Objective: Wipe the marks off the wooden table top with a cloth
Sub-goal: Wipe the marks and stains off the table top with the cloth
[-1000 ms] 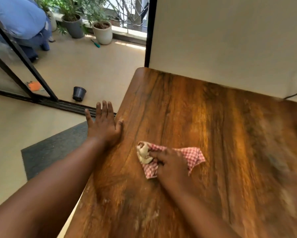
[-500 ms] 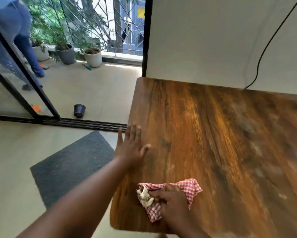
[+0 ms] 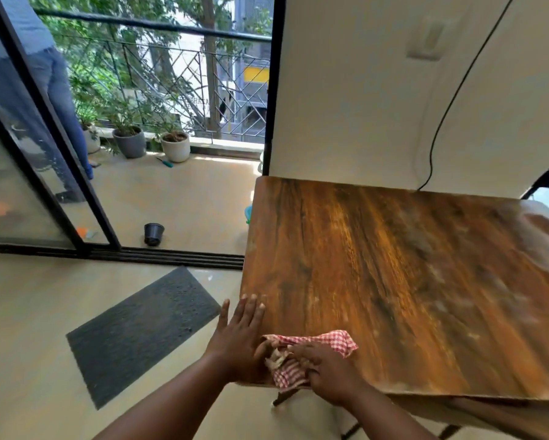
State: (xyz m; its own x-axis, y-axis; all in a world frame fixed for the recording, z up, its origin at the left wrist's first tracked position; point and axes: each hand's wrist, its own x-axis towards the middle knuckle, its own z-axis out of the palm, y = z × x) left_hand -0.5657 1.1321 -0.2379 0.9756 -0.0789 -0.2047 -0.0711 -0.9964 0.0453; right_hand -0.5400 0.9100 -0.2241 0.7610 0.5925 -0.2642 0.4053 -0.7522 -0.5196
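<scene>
While the red checked cloth is being pressed and gripped at the near left corner of the wooden bench by the curled right hand, the bench edge beside it is being touched by the flat, open left hand.

cloth: red-and-white checked, bunched, with a pale soiled patch; lies at the near left corner of the bench.
bench: glossy brown wood-grain top, pale smudges toward its right side.
</scene>
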